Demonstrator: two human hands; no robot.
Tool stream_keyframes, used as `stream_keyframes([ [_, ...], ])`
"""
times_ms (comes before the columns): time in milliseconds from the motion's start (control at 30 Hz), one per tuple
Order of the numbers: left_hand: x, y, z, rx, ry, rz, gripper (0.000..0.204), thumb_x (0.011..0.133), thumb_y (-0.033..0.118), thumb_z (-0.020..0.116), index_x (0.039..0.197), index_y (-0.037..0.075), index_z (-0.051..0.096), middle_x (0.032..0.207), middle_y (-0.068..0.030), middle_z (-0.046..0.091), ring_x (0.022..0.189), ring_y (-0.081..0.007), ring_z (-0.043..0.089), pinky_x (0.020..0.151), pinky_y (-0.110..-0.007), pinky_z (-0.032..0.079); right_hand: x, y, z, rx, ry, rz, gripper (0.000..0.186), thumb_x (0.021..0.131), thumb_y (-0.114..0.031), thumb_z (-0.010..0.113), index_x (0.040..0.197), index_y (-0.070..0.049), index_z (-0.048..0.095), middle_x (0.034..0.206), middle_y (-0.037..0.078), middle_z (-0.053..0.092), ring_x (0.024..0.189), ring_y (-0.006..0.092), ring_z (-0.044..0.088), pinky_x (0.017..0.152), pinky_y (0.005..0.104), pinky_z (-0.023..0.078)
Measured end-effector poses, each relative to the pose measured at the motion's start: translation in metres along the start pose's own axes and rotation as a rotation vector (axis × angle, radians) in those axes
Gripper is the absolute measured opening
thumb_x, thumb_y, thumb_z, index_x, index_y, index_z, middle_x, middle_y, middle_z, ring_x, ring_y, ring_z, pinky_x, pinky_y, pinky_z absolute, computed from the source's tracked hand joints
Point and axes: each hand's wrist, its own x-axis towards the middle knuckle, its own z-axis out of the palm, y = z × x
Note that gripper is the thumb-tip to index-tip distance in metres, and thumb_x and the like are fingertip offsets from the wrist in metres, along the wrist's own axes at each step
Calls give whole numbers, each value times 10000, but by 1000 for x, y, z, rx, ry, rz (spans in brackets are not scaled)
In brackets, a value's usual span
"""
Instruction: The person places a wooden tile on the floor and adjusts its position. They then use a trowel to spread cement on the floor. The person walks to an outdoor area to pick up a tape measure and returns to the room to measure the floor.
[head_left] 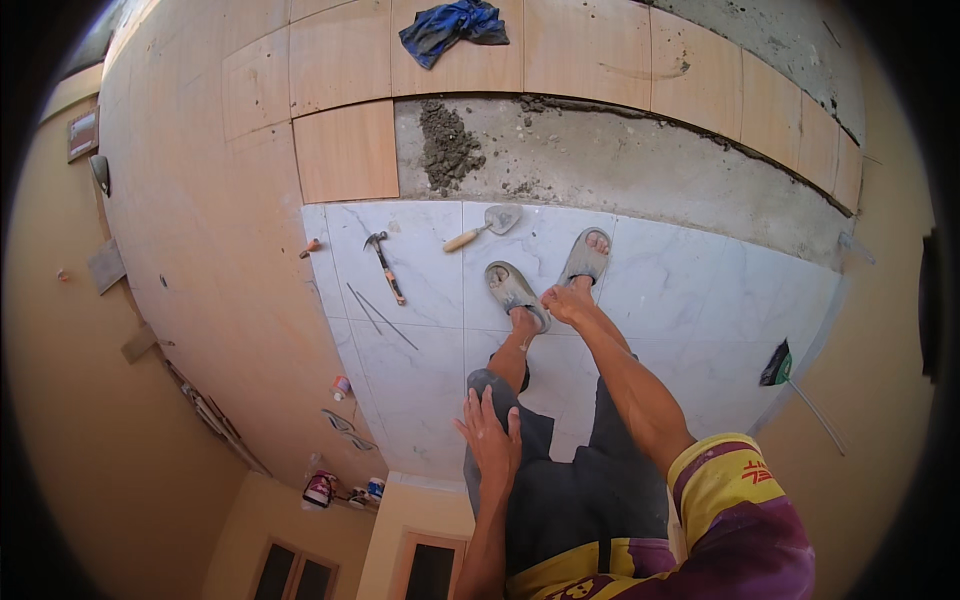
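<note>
Sleeve (745,510) looming nearest; we're resting left hand (492,445) on knee (490,379), fingers (488,405) spread; right hand (570,302) curling, contents unclear. White tiles (700,290) seemingly laid; strip (640,165) lying untiled, bearing mortar (448,148).

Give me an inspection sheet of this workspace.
Surface: white marbled tiles beside beige tiles and a bare grey strip with a dark mortar-like heap.
Job's things: trowel and hammer, both lying on the white tiles.
Clutter: crumpled blue cloth on beige tiles; two thin strips on white tiles.
Hands: left hand open at the left knee; right hand near the right foot, grip unclear.
Cables: nothing seen.
Surroundings: beige wall at left; green-and-black broom-like tool at right.
</note>
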Motion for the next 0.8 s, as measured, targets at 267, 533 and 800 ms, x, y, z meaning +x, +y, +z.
stream_keyframes([
  [267,57,1,83,-27,43,-213,375,985,200,712,1318,31,679,1318,-172,700,1216,-393,639,1007,-496,532,182,-96,139,99,142,279,764,949,-617,697,1300,52,586,1157,228,719,1076,368,689,952,446,534],
  [533,80,-17,81,-165,51,-214,349,976,186,722,1282,21,694,1248,-176,726,1168,-396,659,984,-481,537,262,-84,158,368,455,124,564,978,-507,650,1121,33,578,1070,266,707,1112,460,672,1001,509,503],
  [800,107,-31,70,-68,-13,-81,406,994,233,710,1348,40,661,1273,-195,715,1182,-420,648,994,-490,526,175,-63,-28,-209,471,-411,416,1010,-293,667,1229,-56,404,861,271,684,731,424,714,663,502,553],
])
